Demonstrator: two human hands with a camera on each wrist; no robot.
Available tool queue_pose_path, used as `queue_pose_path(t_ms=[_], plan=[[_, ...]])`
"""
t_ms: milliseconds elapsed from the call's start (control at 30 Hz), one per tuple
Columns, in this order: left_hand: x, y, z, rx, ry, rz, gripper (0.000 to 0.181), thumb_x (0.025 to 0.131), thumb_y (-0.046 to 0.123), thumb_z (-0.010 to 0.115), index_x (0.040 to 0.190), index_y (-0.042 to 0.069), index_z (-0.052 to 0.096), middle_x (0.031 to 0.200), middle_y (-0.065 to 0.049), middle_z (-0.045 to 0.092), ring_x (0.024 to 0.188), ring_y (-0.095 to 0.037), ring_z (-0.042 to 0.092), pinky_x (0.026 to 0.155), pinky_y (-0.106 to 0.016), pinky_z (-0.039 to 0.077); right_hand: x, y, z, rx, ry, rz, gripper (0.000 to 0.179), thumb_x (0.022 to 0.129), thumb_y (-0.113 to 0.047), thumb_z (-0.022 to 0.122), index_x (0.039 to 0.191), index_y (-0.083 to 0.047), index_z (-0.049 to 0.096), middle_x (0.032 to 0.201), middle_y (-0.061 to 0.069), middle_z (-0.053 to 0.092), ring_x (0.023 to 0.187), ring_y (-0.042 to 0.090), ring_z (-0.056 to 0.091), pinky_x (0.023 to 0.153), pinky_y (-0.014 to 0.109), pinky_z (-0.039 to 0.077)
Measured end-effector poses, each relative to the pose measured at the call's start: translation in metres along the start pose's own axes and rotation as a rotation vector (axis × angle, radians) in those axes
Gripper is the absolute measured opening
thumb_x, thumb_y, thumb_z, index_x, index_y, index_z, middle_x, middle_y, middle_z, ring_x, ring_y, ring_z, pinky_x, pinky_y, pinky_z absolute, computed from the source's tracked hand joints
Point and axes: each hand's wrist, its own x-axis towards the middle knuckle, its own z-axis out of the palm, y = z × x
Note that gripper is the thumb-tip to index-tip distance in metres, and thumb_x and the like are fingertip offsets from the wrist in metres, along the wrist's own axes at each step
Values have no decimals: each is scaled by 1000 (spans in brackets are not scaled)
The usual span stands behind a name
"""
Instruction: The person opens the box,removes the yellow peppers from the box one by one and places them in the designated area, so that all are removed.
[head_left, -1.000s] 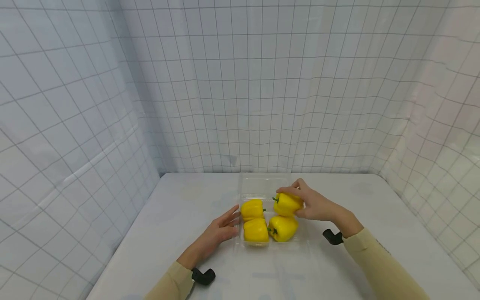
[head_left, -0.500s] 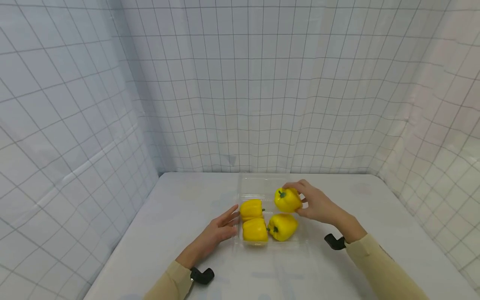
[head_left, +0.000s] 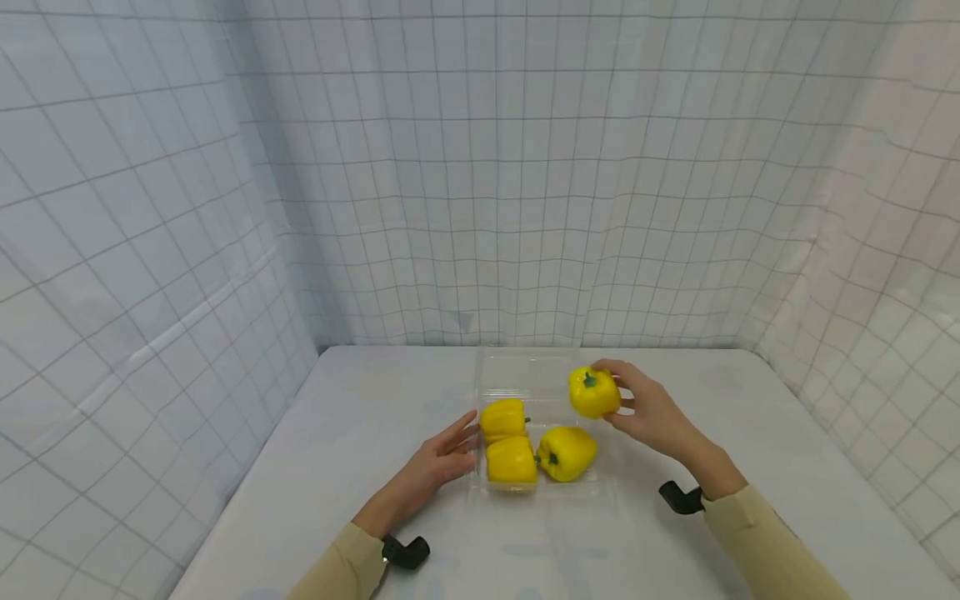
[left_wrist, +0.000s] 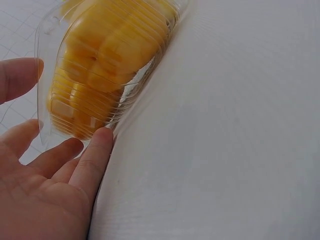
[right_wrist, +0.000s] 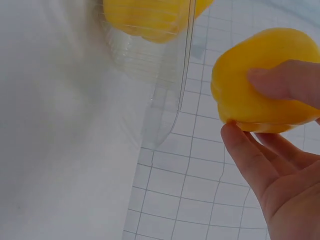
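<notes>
My right hand (head_left: 651, 412) grips a yellow bell pepper (head_left: 592, 393) between thumb and fingers, above the right edge of a clear plastic container (head_left: 491, 383). In the right wrist view that pepper (right_wrist: 235, 80) is held off to one side of the container's wall (right_wrist: 167, 95). Three other yellow peppers lie inside: two stacked front to back on the left, such as the front-left pepper (head_left: 512, 461), and one at front right (head_left: 566, 454). My left hand (head_left: 427, 471) rests against the container's left side with extended fingers (left_wrist: 95, 155) touching the clear wall.
The container stands on a white table (head_left: 360, 392), its lid half (head_left: 528, 371) opened toward the back. White grid-patterned curtains (head_left: 525, 208) hang behind and at both sides. A black wrist-worn device (head_left: 405, 552) sits on each wrist.
My right hand has lifted the pepper from the container's back right and moved it up and to the right, turning its stem toward the head camera. The left hand has stayed still.
</notes>
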Motion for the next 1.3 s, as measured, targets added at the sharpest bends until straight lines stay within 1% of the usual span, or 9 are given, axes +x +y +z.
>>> queue_pose_path(t_ms=[167, 333, 467, 600, 800, 900, 1000, 1133, 1300], plan=[[-1, -1, 1, 13, -8, 2, 74, 100, 31, 62, 161, 37, 20, 164, -3, 27, 148, -29, 29, 115, -54, 30, -7, 3, -4, -2, 64, 21, 84, 80, 7, 80, 146, -27, 41, 147, 2, 47, 126, 36, 55, 86, 39, 58], [1, -2, -1, 19, -22, 32, 74, 101, 30, 61, 162, 35, 19, 164, -1, 26, 148, -30, 28, 115, -55, 29, -12, 11, -7, 3, 100, 39, 85, 81, 6, 80, 148, -26, 39, 147, 3, 47, 126, 35, 56, 86, 37, 58], [2, -2, -2, 15, -25, 36, 74, 101, 29, 62, 162, 36, 20, 164, 0, 26, 148, -29, 28, 116, -54, 30, -17, 18, -8, 36, 118, 71, 84, 82, 5, 80, 148, -26, 39, 145, 5, 48, 125, 36, 56, 87, 37, 57], [0, -2, -1, 18, -22, 22, 74, 101, 30, 62, 162, 35, 20, 164, 0, 27, 148, -29, 28, 115, -54, 31, -21, 26, -6, 51, 120, 97, 85, 82, 3, 80, 150, -25, 37, 145, 8, 48, 123, 39, 57, 87, 40, 57], [-1, 0, -1, 29, -9, 19, 73, 101, 30, 62, 161, 35, 21, 163, 1, 29, 148, -29, 29, 115, -53, 32, -27, 41, -2, 35, 130, 152, 94, 83, 1, 80, 157, -31, 31, 151, 11, 43, 122, 42, 56, 88, 41, 57], [1, 1, -3, 28, -8, 35, 72, 101, 29, 61, 161, 35, 22, 162, 1, 30, 148, -30, 29, 115, -55, 32, -28, 49, -1, 35, 138, 164, 93, 83, 1, 80, 158, -27, 31, 154, 14, 38, 123, 44, 55, 88, 42, 57], [3, 0, -4, 25, -13, 36, 72, 101, 30, 61, 161, 35, 22, 162, 1, 30, 148, -30, 29, 114, -55, 32, -29, 54, -1, 57, 143, 188, 91, 83, 3, 79, 157, -23, 32, 152, 17, 38, 124, 47, 53, 89, 45, 56], [3, -3, -4, 26, -19, 25, 72, 101, 31, 61, 161, 36, 21, 162, 2, 29, 148, -28, 30, 115, -54, 32, -31, 61, 0, 80, 115, 245, 89, 83, 2, 79, 155, -23, 33, 151, 19, 38, 126, 49, 50, 91, 49, 55], [-1, -4, -5, 51, -22, 23, 73, 101, 33, 61, 161, 38, 21, 161, 7, 30, 147, -22, 31, 115, -50, 32, -34, 68, 6, 95, 84, 302, 88, 83, 1, 78, 154, -23, 32, 153, 23, 35, 128, 53, 48, 94, 55, 52]])
